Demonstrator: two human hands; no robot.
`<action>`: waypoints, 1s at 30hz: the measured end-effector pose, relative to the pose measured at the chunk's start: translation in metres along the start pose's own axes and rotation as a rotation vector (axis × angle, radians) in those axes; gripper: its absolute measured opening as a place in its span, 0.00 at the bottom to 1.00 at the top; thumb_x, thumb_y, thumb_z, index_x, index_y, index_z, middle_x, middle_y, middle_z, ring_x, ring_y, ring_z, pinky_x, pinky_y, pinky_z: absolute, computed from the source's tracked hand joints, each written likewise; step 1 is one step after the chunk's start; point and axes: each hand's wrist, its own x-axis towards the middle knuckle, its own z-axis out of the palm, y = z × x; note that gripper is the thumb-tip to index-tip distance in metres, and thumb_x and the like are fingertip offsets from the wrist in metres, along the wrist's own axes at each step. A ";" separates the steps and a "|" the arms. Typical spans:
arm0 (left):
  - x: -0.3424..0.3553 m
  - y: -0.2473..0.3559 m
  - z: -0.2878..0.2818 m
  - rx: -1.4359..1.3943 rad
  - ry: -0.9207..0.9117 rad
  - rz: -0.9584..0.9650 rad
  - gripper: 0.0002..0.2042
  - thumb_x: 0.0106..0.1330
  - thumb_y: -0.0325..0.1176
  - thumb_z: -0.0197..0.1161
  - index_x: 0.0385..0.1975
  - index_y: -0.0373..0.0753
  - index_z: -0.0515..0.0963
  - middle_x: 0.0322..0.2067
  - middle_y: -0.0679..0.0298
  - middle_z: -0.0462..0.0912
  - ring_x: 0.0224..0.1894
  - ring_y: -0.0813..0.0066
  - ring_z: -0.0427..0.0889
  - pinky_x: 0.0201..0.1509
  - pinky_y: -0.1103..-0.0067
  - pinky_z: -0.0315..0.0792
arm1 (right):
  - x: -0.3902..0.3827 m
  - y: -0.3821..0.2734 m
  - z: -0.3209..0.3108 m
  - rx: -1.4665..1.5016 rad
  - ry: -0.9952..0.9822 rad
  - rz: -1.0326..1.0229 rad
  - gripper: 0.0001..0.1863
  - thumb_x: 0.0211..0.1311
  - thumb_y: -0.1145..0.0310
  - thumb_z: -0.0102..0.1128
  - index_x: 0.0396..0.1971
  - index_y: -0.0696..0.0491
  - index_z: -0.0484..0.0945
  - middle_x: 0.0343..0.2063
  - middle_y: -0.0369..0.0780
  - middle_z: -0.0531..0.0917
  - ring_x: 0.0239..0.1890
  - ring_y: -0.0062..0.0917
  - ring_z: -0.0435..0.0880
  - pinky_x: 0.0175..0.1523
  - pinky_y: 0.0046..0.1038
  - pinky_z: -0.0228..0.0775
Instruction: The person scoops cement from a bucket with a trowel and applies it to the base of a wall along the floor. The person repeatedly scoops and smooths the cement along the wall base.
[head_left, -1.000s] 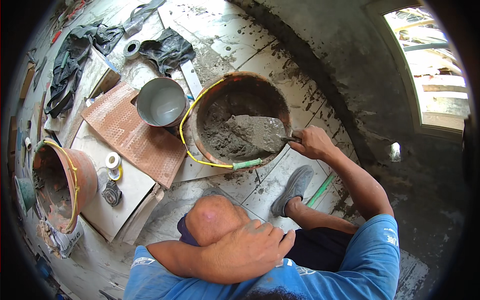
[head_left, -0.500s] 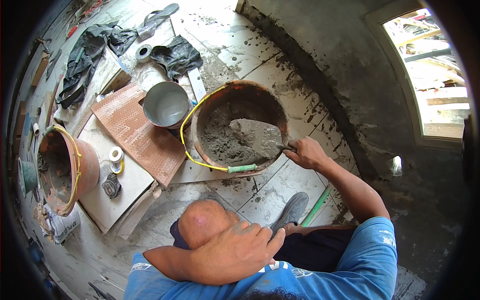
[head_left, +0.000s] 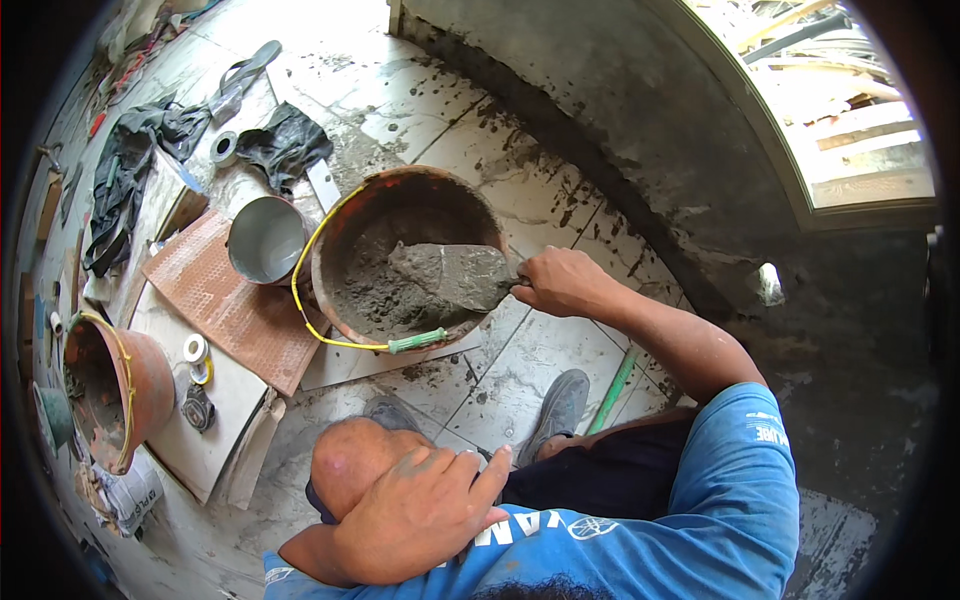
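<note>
My right hand (head_left: pixel 562 282) is closed round the handle of a trowel (head_left: pixel 470 277). Its blade carries a heap of wet grey mortar and lies inside the orange-brown bucket (head_left: pixel 425 195), over the mortar (head_left: pixel 375 300) in it. The bucket's yellow handle with a green grip (head_left: pixel 417 341) hangs over its left side. Across my bent knee rests my left hand (head_left: pixel 425 510), with nothing visible in it and its index finger and thumb apart.
A metal pail (head_left: pixel 268 238) stands left of the bucket beside a brown patterned board (head_left: pixel 235 305). Further left are a second mortar bucket (head_left: pixel 150 385), a tape measure (head_left: pixel 198 408) and tape rolls (head_left: pixel 197 350). A dark wall (head_left: pixel 640 120) rises at right; a green rod (head_left: pixel 612 392) lies near my foot.
The view has shifted, so the floor things and both hands appear further left. My right hand still grips the trowel over the bucket. The left hand stays on the knee.
</note>
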 end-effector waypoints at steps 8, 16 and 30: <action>0.014 0.005 -0.005 0.049 -0.061 -0.020 0.30 0.64 0.48 0.63 0.58 0.31 0.73 0.31 0.61 0.75 0.36 0.67 0.78 0.42 0.72 0.72 | -0.007 0.018 0.006 0.093 0.009 -0.069 0.18 0.62 0.55 0.56 0.34 0.57 0.83 0.28 0.53 0.83 0.36 0.50 0.84 0.44 0.47 0.75; 0.022 0.008 -0.006 0.062 -0.028 -0.151 0.28 0.60 0.43 0.67 0.58 0.35 0.73 0.34 0.56 0.77 0.37 0.58 0.77 0.43 0.66 0.70 | -0.034 0.081 0.033 0.238 0.123 -0.046 0.17 0.60 0.55 0.60 0.30 0.56 0.81 0.24 0.52 0.82 0.34 0.50 0.81 0.41 0.47 0.73; 0.053 0.011 0.007 0.115 -0.101 -0.397 0.33 0.52 0.46 0.70 0.58 0.38 0.74 0.38 0.58 0.80 0.43 0.55 0.77 0.49 0.64 0.68 | -0.193 0.233 0.164 0.206 0.338 0.543 0.19 0.61 0.57 0.64 0.26 0.60 0.75 0.21 0.55 0.78 0.31 0.54 0.79 0.36 0.47 0.69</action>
